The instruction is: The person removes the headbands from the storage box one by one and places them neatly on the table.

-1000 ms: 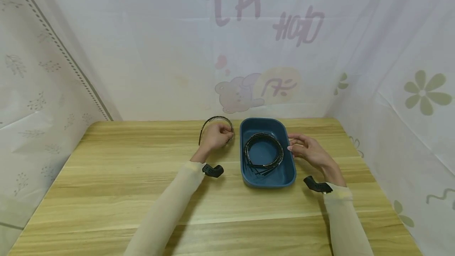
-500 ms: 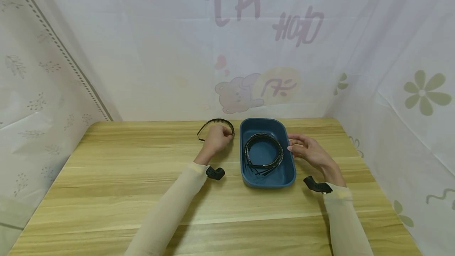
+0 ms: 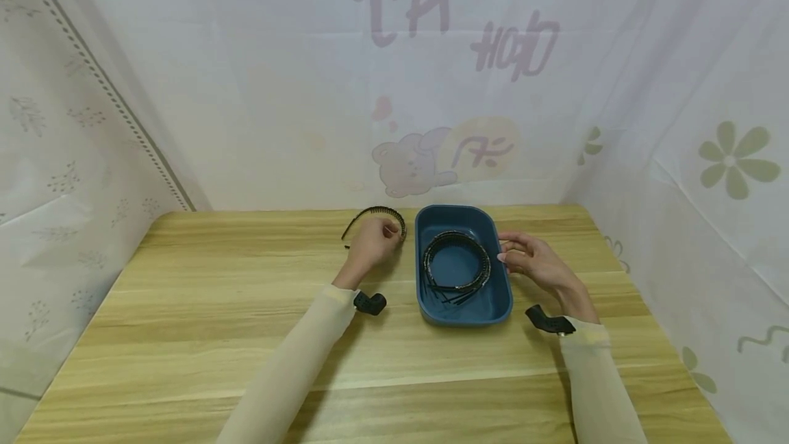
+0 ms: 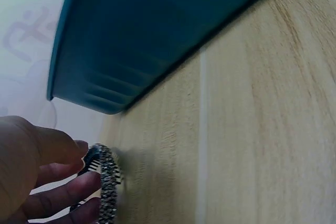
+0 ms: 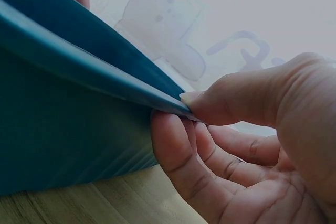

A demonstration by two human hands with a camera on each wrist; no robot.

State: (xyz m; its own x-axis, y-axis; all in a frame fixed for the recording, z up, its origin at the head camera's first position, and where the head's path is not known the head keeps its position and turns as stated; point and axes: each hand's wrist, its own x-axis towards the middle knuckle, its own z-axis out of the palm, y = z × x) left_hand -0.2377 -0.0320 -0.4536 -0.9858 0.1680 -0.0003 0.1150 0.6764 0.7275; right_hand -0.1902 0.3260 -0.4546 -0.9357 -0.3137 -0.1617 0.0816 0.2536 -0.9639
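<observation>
In the head view my left hand is at the back of the table, left of the blue tub. It holds a dark toothed headband by its right side. The left wrist view shows the thumb and curled fingers at the headband's speckled outer band; the palm hides part of it. Several similar headbands lie stacked in a ring inside the tub, their thin ends toward the near side. My right hand pinches the tub's right rim, thumb on top and fingers underneath.
The wooden table runs up to a printed white cloth at the back, with more cloth on both sides. Black wrist devices are strapped over both pale sleeves.
The headband in my left hand has tipped, its free ends shifting back and left over the first half second, and has barely moved since. The right hand and tub stay in place.
</observation>
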